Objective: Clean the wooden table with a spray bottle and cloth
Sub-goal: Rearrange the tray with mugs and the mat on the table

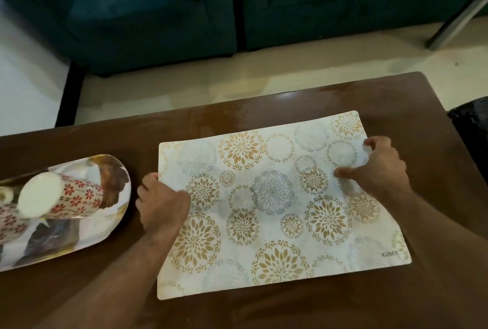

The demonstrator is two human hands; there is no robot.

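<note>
A white placemat with gold and grey flower circles lies flat on the brown wooden table. My left hand grips the mat's left edge, thumb on top and fingers curled under. My right hand pinches the mat near its far right edge. The table surface beyond the mat shows pale streaks. No spray bottle or cloth is in view.
At the table's left, a patterned tray holds a white cup with red flowers and another like it at the frame edge. A teal sofa stands beyond the table, a metal leg at the far right, a dark object at the table's right.
</note>
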